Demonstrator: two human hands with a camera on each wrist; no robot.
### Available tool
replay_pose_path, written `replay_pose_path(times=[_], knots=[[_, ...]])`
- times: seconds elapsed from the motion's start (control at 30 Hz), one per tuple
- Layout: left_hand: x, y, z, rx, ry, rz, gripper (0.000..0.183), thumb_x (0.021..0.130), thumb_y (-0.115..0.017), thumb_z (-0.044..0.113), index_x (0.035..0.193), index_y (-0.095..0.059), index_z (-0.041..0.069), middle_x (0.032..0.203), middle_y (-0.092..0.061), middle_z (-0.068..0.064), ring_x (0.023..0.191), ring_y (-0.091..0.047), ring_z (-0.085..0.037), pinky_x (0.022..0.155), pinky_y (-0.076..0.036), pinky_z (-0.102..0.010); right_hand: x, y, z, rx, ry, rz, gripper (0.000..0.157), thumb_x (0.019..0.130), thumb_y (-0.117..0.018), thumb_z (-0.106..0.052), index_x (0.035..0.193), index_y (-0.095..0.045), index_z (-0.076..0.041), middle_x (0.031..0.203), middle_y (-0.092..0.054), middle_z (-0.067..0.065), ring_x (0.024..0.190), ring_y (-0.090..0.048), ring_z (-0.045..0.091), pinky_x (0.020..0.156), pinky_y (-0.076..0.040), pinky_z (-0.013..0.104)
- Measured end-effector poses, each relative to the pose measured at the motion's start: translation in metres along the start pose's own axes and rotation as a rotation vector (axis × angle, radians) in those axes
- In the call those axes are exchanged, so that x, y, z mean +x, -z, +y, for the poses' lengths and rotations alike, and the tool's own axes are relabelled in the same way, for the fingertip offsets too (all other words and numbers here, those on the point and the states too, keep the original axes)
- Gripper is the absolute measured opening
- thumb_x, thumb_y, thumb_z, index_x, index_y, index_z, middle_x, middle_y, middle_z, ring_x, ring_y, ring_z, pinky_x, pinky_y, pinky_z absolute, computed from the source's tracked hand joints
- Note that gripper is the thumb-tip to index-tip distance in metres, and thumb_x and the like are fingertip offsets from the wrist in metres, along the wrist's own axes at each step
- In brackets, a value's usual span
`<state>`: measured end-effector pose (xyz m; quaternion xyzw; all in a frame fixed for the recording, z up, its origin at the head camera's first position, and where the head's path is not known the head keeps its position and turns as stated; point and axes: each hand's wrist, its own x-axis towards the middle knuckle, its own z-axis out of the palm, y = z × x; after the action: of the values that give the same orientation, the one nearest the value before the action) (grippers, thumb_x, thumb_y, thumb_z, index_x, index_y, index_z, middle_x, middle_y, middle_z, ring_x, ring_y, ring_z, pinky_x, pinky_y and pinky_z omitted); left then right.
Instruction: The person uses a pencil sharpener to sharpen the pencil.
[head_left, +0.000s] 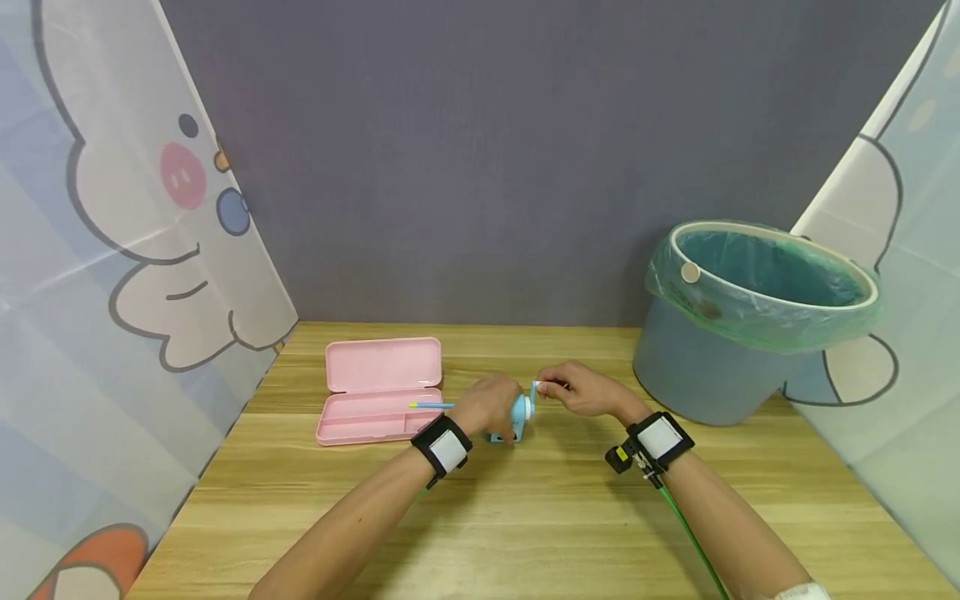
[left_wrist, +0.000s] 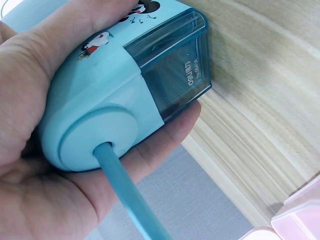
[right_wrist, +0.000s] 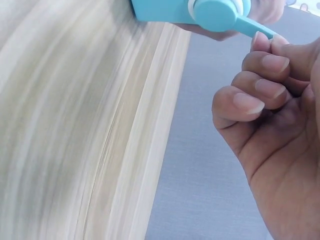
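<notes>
My left hand (head_left: 489, 406) grips a light blue crank pencil sharpener (left_wrist: 100, 90) around its body on the table. A blue pencil (left_wrist: 127, 192) sticks out of the round hole in the sharpener's front; in the head view its yellow end points left over the pink case. The sharpener's clear shavings drawer (left_wrist: 175, 65) looks bare inside. On the right side, my right hand (head_left: 583, 389) pinches the end of the crank handle (right_wrist: 255, 27) between thumb and forefinger, the other fingers curled.
A pink pencil case (head_left: 384, 365) lies with its lid up, left of the sharpener. At the back right stands a grey bin (head_left: 690, 367) lined with a green bag. A grey wall (head_left: 465, 167) bounds the wooden table (head_left: 540, 533) behind.
</notes>
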<state>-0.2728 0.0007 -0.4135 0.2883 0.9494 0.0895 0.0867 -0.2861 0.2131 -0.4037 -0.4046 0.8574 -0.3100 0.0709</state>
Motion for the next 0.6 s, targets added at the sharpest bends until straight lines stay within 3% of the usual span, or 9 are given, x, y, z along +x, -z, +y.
replay_pose_path(times=[0.37,0.6], knots=[[-0.0043,-0.0030,0.0014,-0.032,0.002,-0.006,0.051,0.066,-0.099,0.023,0.107,-0.072,0.008,0.093,-0.070,0.000,0.077,-0.063,-0.012,0.067,-0.055,-0.023,0.0030,-0.0017,0.0023,-0.006,-0.044,-0.014,0.026,0.109,-0.049,-0.015,0.088,-0.065,-0.016,0.071,-0.049,-0.005,0.059,-0.040,0.002,0.062,-0.040,0.023],[-0.0008,-0.0012,-0.0008,-0.050,0.006,-0.004,0.047,0.066,-0.099,0.023,0.103,-0.072,0.010,0.089,-0.067,0.002,0.075,-0.060,-0.011,0.065,-0.053,-0.023,0.0092,0.0008,0.0090,-0.034,-0.068,-0.023,0.028,0.109,-0.049,-0.016,0.090,-0.066,-0.002,0.070,-0.048,-0.006,0.059,-0.039,0.003,0.062,-0.039,0.023]])
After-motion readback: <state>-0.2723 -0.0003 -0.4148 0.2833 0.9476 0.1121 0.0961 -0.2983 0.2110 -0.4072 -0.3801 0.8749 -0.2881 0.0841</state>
